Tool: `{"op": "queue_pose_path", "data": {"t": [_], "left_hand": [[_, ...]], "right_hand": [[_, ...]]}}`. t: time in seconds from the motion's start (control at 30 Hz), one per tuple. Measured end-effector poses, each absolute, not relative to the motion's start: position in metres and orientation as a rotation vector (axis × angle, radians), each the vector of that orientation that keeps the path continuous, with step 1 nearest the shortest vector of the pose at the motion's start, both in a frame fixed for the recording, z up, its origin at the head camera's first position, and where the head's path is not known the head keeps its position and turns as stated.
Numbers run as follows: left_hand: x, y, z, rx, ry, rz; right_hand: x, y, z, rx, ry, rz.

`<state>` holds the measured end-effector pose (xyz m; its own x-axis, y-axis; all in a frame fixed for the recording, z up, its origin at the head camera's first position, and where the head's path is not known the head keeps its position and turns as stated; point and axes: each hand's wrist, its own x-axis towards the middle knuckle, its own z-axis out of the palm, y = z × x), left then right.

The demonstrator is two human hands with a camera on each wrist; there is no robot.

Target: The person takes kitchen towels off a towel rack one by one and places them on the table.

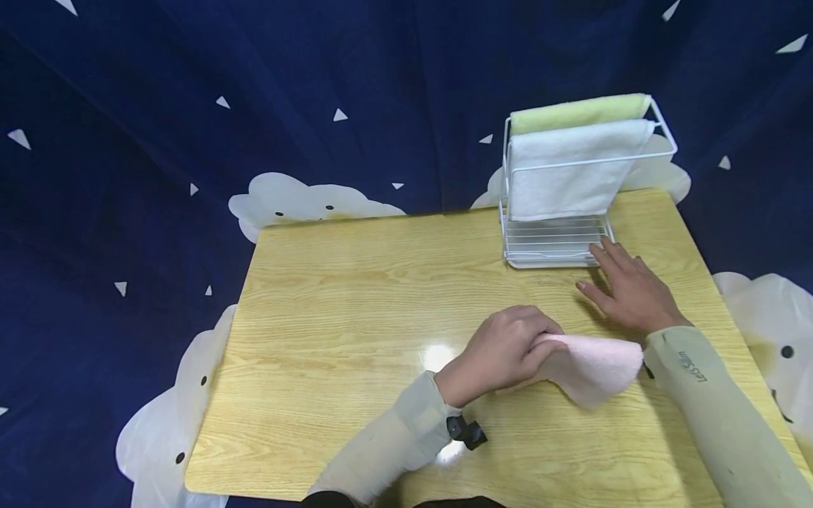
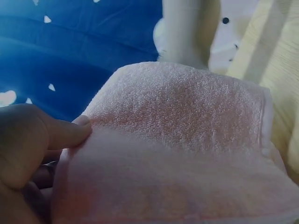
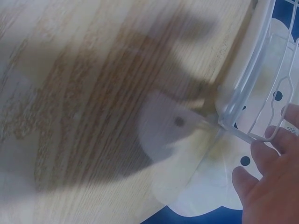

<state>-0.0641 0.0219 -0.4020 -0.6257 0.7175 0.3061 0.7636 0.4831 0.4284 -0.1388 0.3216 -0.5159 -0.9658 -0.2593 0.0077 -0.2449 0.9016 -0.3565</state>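
Note:
A small pink towel (image 1: 593, 367) hangs from my left hand (image 1: 508, 346), which pinches its edge between thumb and fingers above the table. The left wrist view shows the thumb lying over the terry cloth (image 2: 177, 112). My right hand (image 1: 635, 286) is spread, its fingertips at the front right corner of a white wire rack (image 1: 552, 257). In the right wrist view, the fingers (image 3: 266, 156) touch or nearly touch the rack's wire. Over the rack's upper bars hang a white towel (image 1: 571, 173) and, behind it, a yellow-green towel (image 1: 578, 113).
The rack stands at the back right of a light wooden table (image 1: 343, 317). Behind the table hangs a dark blue curtain (image 1: 381, 85) with white triangles and cloud shapes. The table's right edge runs close by my right forearm.

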Motion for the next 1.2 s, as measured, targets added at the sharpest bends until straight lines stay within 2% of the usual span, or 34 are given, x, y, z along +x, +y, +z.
{"op": "queue_pose_path", "data": {"t": [0.27, 0.63, 1.2], "left_hand": [[-0.07, 0.024, -0.417, -1.288, -2.692, -0.793], [-0.08, 0.024, -0.418, -1.265, -2.704, -0.788], [-0.116, 0.029, -0.423, -1.16, -2.769, -0.799]], "right_hand": [[-0.138, 0.322, -0.515, -0.407, 3.027, -0.578], [-0.138, 0.324, -0.516, -0.396, 3.023, -0.577], [-0.14, 0.325, -0.513, -0.401, 2.984, -0.605]]}}
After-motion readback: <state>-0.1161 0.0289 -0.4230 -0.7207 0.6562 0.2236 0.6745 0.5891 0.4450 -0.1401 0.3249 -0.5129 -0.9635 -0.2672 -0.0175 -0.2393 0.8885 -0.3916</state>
